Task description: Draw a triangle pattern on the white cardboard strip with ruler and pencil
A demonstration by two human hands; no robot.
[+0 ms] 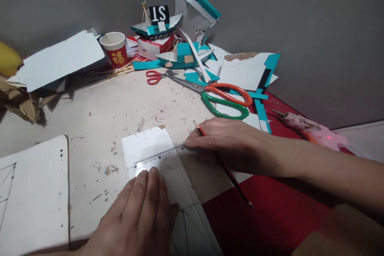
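Note:
My left hand [141, 208] lies with fingers stretched out on a clear plastic ruler [163, 155], pressing it against a piece of white card [147, 142]. The ruler crosses the card at a slight slant; much of the card's near part is under my hand. Pencil lines show on its lower right. In my right hand [237, 144] is a red-and-black pencil [226, 170], its sharpened tip pointing up and away from the card. The fingertips of that hand touch the ruler's right end.
Large scissors [228, 98] and small red scissors [154, 77] lie beyond my hands. Behind them stand two teal card boats [183, 58], a paper cup [115, 50] and wooden sticks [115, 73]. A glue gun [315, 128] rests at right, a marked white sheet [39, 192] at left.

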